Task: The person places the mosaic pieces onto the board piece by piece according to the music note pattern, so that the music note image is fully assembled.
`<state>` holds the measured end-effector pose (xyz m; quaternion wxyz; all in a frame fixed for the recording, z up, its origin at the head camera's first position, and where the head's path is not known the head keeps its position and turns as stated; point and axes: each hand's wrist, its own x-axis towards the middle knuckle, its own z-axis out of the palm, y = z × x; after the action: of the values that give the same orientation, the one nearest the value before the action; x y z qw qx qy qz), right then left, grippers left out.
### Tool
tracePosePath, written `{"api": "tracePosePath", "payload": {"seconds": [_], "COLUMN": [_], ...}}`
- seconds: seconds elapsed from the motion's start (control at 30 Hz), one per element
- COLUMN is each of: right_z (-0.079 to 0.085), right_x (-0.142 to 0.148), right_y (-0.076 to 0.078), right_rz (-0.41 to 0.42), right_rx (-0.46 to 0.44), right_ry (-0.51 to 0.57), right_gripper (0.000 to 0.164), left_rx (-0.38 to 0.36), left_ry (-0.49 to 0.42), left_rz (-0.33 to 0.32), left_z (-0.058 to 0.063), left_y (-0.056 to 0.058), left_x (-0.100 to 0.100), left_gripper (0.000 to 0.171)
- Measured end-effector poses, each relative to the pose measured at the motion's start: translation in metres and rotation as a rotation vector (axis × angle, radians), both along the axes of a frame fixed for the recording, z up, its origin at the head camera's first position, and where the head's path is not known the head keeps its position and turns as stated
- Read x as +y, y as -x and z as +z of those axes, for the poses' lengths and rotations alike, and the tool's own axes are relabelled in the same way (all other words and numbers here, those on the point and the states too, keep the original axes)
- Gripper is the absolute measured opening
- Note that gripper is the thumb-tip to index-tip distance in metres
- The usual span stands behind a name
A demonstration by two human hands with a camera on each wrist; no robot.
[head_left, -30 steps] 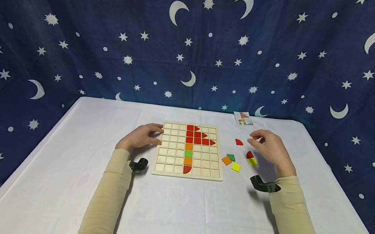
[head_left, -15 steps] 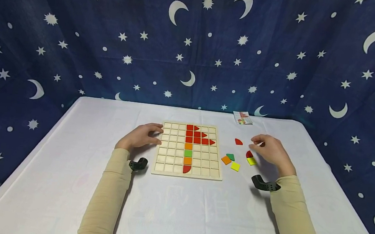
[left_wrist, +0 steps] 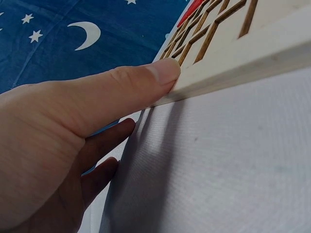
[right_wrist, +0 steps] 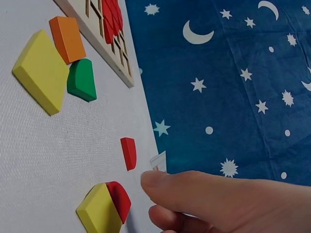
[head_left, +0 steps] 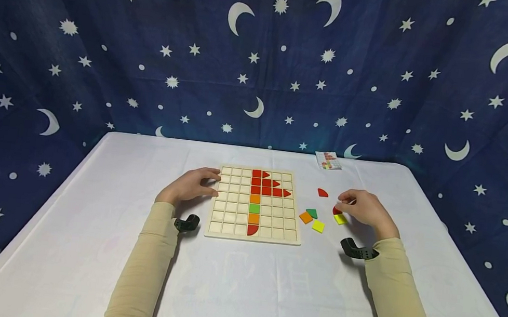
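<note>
My left hand (head_left: 189,183) rests at the left edge of a wooden grid board (head_left: 233,213), its thumb touching the rim in the left wrist view. In the board's cells lie red squares and triangles, orange squares (head_left: 255,199), a green square (head_left: 254,208) and a red quarter-circle (head_left: 252,230). My right hand (head_left: 366,209) hovers over another red quarter-circle piece (right_wrist: 119,201), which lies against a yellow piece (right_wrist: 99,208). Thumb and fingers are bent above the pair with nothing visible between them; the fingertips are partly hidden.
Between board and right hand lie an orange square (head_left: 306,218), a green piece (head_left: 312,213), a yellow square (head_left: 318,226) and a loose red quarter-circle (head_left: 322,193). A small pattern card (head_left: 328,161) lies at the table's back edge, before a starry blue curtain (head_left: 195,94).
My right hand has come down and nearer, from beside the loose red piece to just above the red and yellow pair. The left hand has kept its place at the board.
</note>
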<state>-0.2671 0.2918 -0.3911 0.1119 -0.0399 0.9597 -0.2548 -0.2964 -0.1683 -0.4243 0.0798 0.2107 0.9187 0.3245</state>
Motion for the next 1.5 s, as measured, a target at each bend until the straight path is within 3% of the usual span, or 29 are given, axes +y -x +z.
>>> {"api": "tracePosePath", "payload": {"seconds": [0.37,0.7,0.8,0.9,1.03,1.17,1.27,1.5], "right_z": [-0.007,-0.004,-0.004,-0.005,-0.008,-0.011,-0.013,-0.016], "right_x": [-0.003,-0.039,-0.046,-0.048,-0.046,-0.043,-0.041,-0.042], "right_y": [0.003,-0.002,-0.003,-0.001,0.008,0.017,0.023,0.032], "right_rz": [0.095,0.326,0.360,0.303,0.120,-0.024,-0.042,0.008], "right_rx": [0.004,0.023,0.026,0.076,0.146,0.131,0.106,0.066], "right_ry": [0.017,0.041,0.033,0.012,-0.004,-0.061,-0.110,-0.152], "right_gripper": [0.035,0.033,0.032,0.030,0.032,0.041,0.045,0.040], "left_rx": [-0.013,-0.014,-0.019,-0.026,-0.022,-0.017,-0.021,-0.018], "left_ry": [0.002,-0.011,-0.015,-0.019,-0.015,-0.012,-0.014,-0.017], "left_rz": [0.009,0.001,0.004,0.011,0.014,0.013,0.016,0.009], "left_z": [0.001,0.000,0.001,0.001,0.001,0.001,0.001,0.000], "left_y": [-0.001,-0.001,-0.002,-0.001,0.000,0.000,0.000,0.001], "left_x": [0.000,0.000,0.000,0.000,0.000,0.000,0.000,-0.002], "left_gripper": [0.052,0.050,0.050,0.050,0.049,0.049,0.049,0.049]}}
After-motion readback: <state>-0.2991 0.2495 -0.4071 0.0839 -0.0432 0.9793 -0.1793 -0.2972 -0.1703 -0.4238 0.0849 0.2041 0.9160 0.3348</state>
